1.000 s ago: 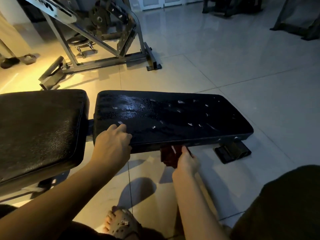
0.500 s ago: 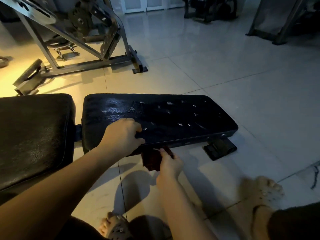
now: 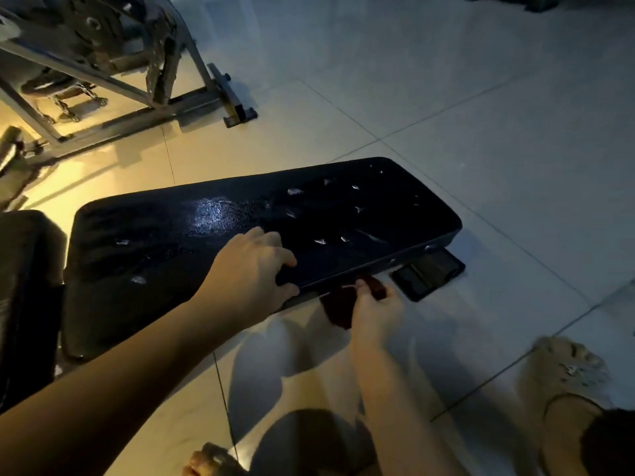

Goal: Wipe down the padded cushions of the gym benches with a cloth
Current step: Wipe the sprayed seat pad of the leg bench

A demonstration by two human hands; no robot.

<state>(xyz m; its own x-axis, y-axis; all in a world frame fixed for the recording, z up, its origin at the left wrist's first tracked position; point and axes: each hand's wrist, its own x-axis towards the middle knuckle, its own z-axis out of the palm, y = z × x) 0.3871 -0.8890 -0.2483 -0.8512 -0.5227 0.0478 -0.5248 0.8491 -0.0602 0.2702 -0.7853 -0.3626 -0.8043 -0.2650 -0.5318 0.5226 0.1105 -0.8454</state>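
Bench cushion [image 3: 240, 231], black and marked with pale scuffs, is sitting low over the tiled floor [image 3: 481, 132], while the left hand [image 3: 251, 269] is gripping its near edge with curled fingers and the right hand [image 3: 376, 314] is pinching a dark red cloth [image 3: 338, 309] just below that edge.
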